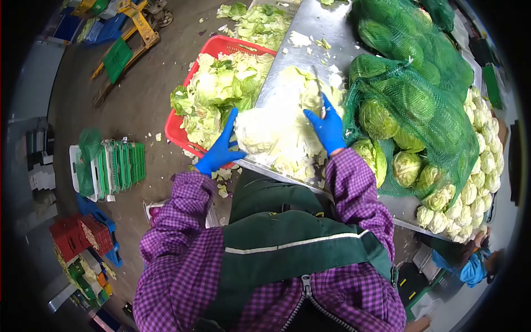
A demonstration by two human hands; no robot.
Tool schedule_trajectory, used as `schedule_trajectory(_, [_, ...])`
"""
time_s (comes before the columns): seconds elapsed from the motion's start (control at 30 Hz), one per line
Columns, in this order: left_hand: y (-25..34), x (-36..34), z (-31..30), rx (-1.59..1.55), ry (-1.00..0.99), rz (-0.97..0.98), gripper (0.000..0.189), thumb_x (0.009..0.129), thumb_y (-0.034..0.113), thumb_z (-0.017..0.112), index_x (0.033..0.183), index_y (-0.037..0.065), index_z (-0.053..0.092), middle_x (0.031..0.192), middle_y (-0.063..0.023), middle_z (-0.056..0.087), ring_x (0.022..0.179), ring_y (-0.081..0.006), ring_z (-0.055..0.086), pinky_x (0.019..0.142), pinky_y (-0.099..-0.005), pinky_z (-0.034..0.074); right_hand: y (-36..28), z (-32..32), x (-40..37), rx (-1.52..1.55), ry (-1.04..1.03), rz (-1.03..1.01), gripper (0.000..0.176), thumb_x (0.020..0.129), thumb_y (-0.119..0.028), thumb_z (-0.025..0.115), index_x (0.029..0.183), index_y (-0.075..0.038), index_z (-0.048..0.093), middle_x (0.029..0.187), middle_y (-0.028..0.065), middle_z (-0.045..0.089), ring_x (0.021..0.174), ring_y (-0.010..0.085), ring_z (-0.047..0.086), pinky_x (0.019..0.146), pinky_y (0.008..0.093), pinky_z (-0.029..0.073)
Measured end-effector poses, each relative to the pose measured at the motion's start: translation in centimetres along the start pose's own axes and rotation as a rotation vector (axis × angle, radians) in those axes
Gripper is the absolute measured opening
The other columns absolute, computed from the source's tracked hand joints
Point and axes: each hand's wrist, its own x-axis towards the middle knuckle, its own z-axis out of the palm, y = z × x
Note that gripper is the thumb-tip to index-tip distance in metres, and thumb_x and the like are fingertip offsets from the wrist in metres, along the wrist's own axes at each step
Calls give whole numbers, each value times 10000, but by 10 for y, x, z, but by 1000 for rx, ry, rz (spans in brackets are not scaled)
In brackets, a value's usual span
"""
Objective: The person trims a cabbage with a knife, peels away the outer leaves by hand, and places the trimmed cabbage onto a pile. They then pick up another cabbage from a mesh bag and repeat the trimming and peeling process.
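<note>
The left hand [221, 148], in a blue glove, is open with thumb and fingers spread, at the side of a pale cabbage head [258, 131] on the front edge of a metal table [279, 58]. The gloved right hand [328, 128] is partly curled, holding a thin, blurred blade [319, 88] over loose leaves [301, 83]. A red crate [176, 130] of leaves stands just beside the table; netted cabbages [409, 105] lie on the other side.
</note>
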Motion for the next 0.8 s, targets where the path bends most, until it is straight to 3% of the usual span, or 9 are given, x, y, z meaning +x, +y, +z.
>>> schedule_trajectory(0.1, [1, -1, 32, -42, 170, -40, 1115, 696, 78, 779, 1512, 161, 24, 1527, -112, 161, 1380, -253, 243, 1089, -381, 311, 1, 45, -29, 204, -259, 31, 623, 786, -292, 752, 1294, -21, 513, 1163, 158, 621, 1060, 210, 593, 902, 322, 459])
schedule_trajectory(0.23, [-36, 26, 36, -16, 346, 181, 1104, 672, 171, 844, 1480, 44, 102, 1482, -164, 214, 1350, -278, 273, 1106, -403, 272, -5, 57, -33, 330, -333, 222, 535, 781, -299, 756, 1210, -27, 589, 1036, 118, 669, 962, 181, 623, 863, 315, 474])
schedule_trajectory(0.33, [-41, 32, 39, 118, 431, 222, 1100, 641, 226, 867, 1464, 45, 161, 1429, -172, 271, 1307, -293, 320, 1084, -410, 304, -19, 51, -31, 116, -246, -119, 510, 778, -344, 744, 1179, -59, 611, 1072, 131, 670, 973, 253, 649, 850, 350, 490])
schedule_trajectory(0.43, [-37, 30, 45, 325, 444, 265, 1135, 579, 270, 897, 1447, 40, 201, 1386, -169, 302, 1275, -298, 351, 1067, -410, 323, -52, 44, -29, -81, -236, -68, 480, 778, -352, 740, 1138, -56, 623, 1069, 131, 670, 979, 266, 648, 836, 370, 494])
schedule_trajectory(0.5, [-35, 30, 48, 459, 453, 310, 1172, 543, 281, 909, 1447, 39, 203, 1384, -168, 299, 1267, -305, 360, 1068, -410, 321, -43, 48, -24, -112, -217, -106, 356, 796, -298, 720, 1037, -45, 653, 925, 103, 690, 828, 227, 664, 747, 341, 510])
schedule_trajectory(0.57, [-33, 30, 45, 404, 449, 281, 1173, 535, 267, 909, 1448, 41, 209, 1378, -166, 305, 1266, -305, 363, 1074, -412, 312, -26, 46, -16, 385, -322, 198, 223, 807, -225, 689, 926, -37, 675, 763, 63, 657, 658, 167, 619, 622, 297, 501])
schedule_trajectory(0.7, [-38, 30, 26, 351, 400, 337, 1084, 595, 211, 874, 1450, 48, 228, 1399, -142, 357, 1285, -263, 374, 1069, -391, 330, -20, 28, -8, 441, -174, 375, 160, 818, -176, 651, 807, -17, 665, 651, 24, 583, 509, 103, 510, 485, 250, 438])
schedule_trajectory(0.77, [-43, 32, 20, 350, 400, 360, 1024, 639, 192, 848, 1447, 46, 236, 1399, -143, 364, 1291, -258, 371, 1068, -391, 334, -13, 30, -13, 399, -271, 416, 291, 797, -251, 703, 946, -4, 662, 802, 84, 647, 673, 163, 607, 617, 286, 501])
schedule_trajectory(0.8, [-31, 30, 22, -39, 417, 196, 954, 682, 152, 804, 1447, 57, 242, 1404, -132, 371, 1294, -248, 375, 1058, -382, 352, -19, 37, -24, 292, -256, 199, 439, 771, -300, 735, 1072, -4, 615, 920, 127, 648, 818, 217, 618, 725, 316, 499])
